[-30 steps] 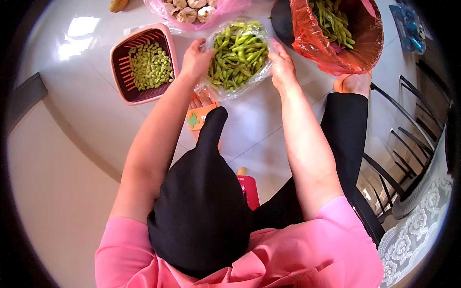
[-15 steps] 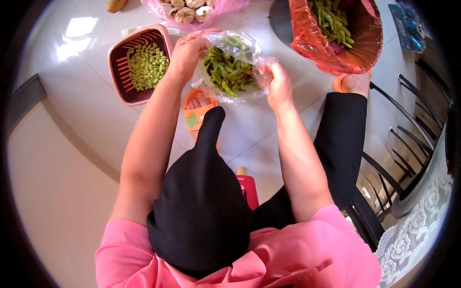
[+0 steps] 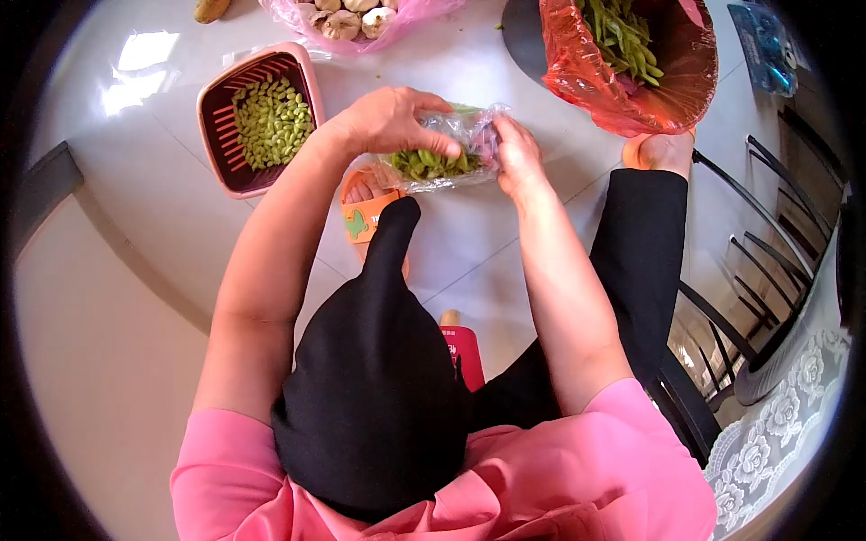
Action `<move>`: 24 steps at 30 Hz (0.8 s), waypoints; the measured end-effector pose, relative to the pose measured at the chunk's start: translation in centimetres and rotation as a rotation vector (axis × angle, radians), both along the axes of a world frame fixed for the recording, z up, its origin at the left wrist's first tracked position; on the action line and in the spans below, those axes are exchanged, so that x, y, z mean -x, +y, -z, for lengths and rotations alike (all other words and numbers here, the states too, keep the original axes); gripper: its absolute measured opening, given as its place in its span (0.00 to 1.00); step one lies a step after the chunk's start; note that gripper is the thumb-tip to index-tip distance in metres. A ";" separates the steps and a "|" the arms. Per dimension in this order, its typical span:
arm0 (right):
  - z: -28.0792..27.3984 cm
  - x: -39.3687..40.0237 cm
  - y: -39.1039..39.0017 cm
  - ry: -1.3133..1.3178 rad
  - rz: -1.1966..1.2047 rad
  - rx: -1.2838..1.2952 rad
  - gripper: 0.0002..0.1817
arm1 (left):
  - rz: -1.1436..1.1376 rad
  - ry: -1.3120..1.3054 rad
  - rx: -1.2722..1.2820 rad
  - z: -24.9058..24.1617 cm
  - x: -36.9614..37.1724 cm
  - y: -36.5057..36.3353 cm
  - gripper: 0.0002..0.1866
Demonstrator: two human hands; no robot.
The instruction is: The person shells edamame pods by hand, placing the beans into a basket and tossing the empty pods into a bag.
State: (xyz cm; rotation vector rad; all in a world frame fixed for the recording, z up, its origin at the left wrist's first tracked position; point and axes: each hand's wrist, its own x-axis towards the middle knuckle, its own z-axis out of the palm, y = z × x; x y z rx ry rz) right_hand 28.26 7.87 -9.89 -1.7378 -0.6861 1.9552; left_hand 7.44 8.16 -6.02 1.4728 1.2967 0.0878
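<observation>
- My left hand (image 3: 392,120) lies curled over the top of the clear bag of green pods (image 3: 439,162), fingers (image 3: 442,144) closed on the plastic, pressing the mouth down.
- My right hand (image 3: 514,158) pinches the bag's other side, thumb and fingers shut on the film. The bag hangs just above the tiled floor (image 3: 469,243), over my orange slipper (image 3: 365,216).
- I judge I am gathering the bag shut; the next move calls for bunching the loose plastic without spilling pods.
- Left on the floor, the pink basket (image 3: 221,144) of shelled beans stands apart.
- Right, the red bag of pods (image 3: 631,90) sits near my other foot.
- Farthest, a pink bag of garlic (image 3: 356,22); nothing blocks my hands.
</observation>
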 end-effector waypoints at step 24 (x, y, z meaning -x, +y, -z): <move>0.8 -0.1 0.3 0.080 0.177 0.020 0.25 | -0.237 0.366 -0.248 5.5 1.0 0.3 0.26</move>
